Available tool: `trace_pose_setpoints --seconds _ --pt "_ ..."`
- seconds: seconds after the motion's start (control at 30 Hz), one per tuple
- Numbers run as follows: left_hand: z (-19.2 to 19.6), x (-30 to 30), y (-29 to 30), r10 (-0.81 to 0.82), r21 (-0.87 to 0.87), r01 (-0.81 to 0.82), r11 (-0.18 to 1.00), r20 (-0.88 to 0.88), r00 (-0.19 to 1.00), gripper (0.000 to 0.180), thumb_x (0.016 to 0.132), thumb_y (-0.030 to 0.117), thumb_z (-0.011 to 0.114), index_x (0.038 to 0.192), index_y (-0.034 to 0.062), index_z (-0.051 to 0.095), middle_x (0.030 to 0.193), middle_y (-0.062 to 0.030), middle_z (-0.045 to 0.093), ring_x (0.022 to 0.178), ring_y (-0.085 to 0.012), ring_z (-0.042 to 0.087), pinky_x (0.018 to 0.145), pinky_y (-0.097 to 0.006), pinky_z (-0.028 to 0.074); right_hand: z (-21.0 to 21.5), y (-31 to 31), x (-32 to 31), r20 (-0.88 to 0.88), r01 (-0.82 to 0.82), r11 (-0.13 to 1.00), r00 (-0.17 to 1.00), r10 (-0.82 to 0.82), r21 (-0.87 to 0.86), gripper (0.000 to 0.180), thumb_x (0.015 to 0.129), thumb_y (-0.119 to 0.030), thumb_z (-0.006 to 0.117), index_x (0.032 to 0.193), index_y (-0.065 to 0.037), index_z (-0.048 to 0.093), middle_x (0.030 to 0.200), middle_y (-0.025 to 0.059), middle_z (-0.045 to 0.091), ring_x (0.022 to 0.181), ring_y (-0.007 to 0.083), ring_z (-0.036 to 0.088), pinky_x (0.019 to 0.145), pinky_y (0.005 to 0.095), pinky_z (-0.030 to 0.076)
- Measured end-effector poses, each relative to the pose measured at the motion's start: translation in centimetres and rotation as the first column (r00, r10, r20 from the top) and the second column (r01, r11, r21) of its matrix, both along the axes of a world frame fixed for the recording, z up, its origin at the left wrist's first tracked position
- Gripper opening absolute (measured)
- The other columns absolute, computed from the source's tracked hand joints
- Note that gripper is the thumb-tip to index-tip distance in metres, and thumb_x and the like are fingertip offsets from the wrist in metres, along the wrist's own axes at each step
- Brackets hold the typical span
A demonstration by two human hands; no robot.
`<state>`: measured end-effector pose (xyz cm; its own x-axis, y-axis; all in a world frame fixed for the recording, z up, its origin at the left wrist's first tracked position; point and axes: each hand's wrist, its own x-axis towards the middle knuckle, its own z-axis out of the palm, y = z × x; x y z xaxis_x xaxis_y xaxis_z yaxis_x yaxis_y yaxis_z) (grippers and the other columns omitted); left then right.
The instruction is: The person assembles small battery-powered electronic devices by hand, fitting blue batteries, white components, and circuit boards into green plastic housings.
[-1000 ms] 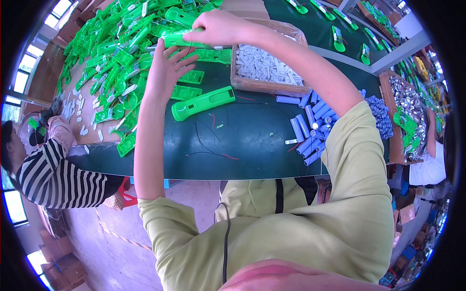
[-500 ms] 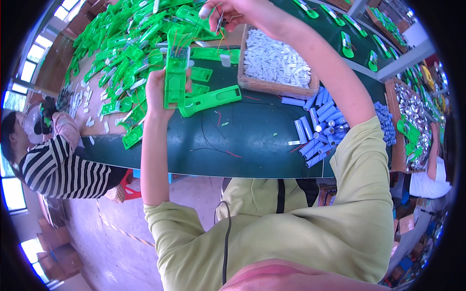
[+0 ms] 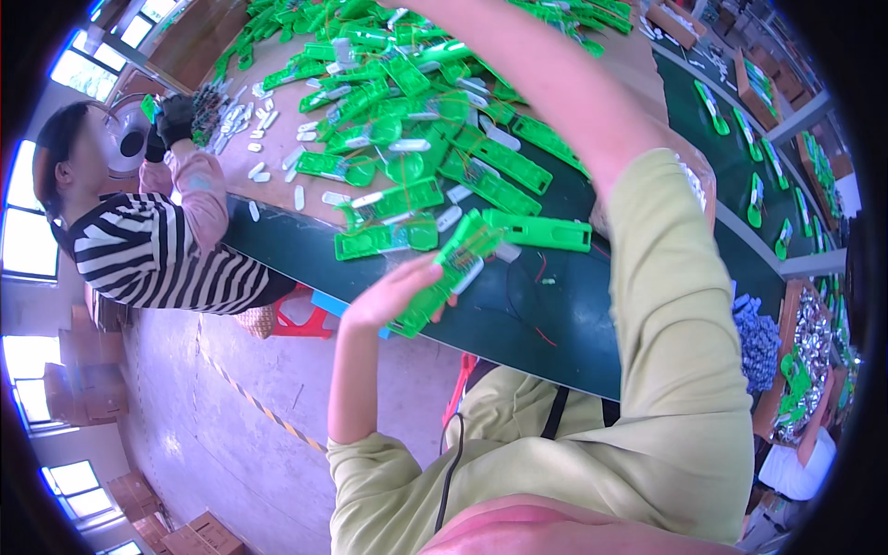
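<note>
My left hand (image 3: 393,294) is closed round a long green plastic casing (image 3: 427,301), held tilted above the near table edge. Thin wires and a small board show in the casing's upper part, and a white piece lies along its side. My right forearm (image 3: 555,83) stretches over the heap toward the top edge, where the hand is cut off. Close beyond the held casing lies another green casing (image 3: 546,232) on the dark green tabletop (image 3: 578,296). Past it spreads a heap of green casings (image 3: 407,120) with wires and white pieces.
On the left a person in a striped top (image 3: 176,268) works with gloved hands. Behind my right arm a box of white pieces (image 3: 703,180) is partly hidden. Blue parts (image 3: 757,342) and a box of shiny metal parts (image 3: 809,342) are at right. Loose wires lie on the table.
The view has swung left. My right hand has reached from beside the casing out past the top edge. My left hand keeps the casing, now lower and more tilted.
</note>
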<state>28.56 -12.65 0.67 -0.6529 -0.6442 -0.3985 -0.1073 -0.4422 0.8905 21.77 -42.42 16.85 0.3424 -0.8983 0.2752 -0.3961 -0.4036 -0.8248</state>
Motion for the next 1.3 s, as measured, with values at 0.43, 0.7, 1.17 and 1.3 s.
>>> trace_pose_setpoints --seconds 0.43,0.7,1.17,1.3 --pt "3.7 -1.7 -4.3 0.036 -0.051 -0.048 0.998 -0.218 0.975 0.056 0.087 0.042 0.044 0.124 0.0003 0.041 0.078 -0.0185 0.06 0.051 -0.0187 0.055 0.043 -0.025 0.043 -9.4 15.2 -15.9 0.084 -0.588 0.61 0.753 0.653 0.531 0.056 0.085 -0.058 0.046 0.112 -0.01 0.06 0.102 0.0056 0.063 0.096 0.014 0.057 0.092 0.0311 0.038" --pt "3.8 -6.0 -3.7 -0.098 -0.027 0.128 0.991 -0.805 0.585 0.096 0.078 0.068 0.046 0.135 -0.0064 0.027 0.127 -0.0212 0.044 0.096 -0.0311 0.057 0.066 -0.036 0.055 -7.2 30.1 -23.5 0.531 -0.28 0.826 0.847 -0.027 0.489 0.031 0.087 -0.034 0.059 0.095 -0.005 0.062 0.087 0.0038 0.062 0.068 0.0092 0.059 0.057 0.0235 0.049" --pt "8.6 -22.6 3.0 -0.193 -0.57 -0.222 0.791 -0.577 0.794 0.08 0.078 0.062 0.054 0.124 -0.0018 0.041 0.112 -0.0218 0.056 0.103 -0.0292 0.056 0.092 -0.04 0.043 -9.6 49.8 -30.8 0.693 -0.209 0.88 0.7 -0.171 0.428 0.022 0.088 -0.012 0.055 0.106 0.0 0.058 0.082 0.011 0.063 0.071 0.0154 0.061 0.067 0.0279 0.05" --pt "8.7 -27.2 2.2 -0.264 -0.577 -0.177 0.797 -0.597 0.758 0.067 0.087 0.056 0.045 0.123 -0.0014 0.04 0.098 -0.0194 0.062 0.091 -0.0286 0.062 0.085 -0.038 0.049 -7.4 54.1 -33.3 0.761 0.238 0.918 0.514 -0.396 0.317 0.036 0.088 -0.012 0.056 0.121 -0.005 0.045 0.074 0.0092 0.062 0.057 0.0138 0.06 0.052 0.0257 0.048"
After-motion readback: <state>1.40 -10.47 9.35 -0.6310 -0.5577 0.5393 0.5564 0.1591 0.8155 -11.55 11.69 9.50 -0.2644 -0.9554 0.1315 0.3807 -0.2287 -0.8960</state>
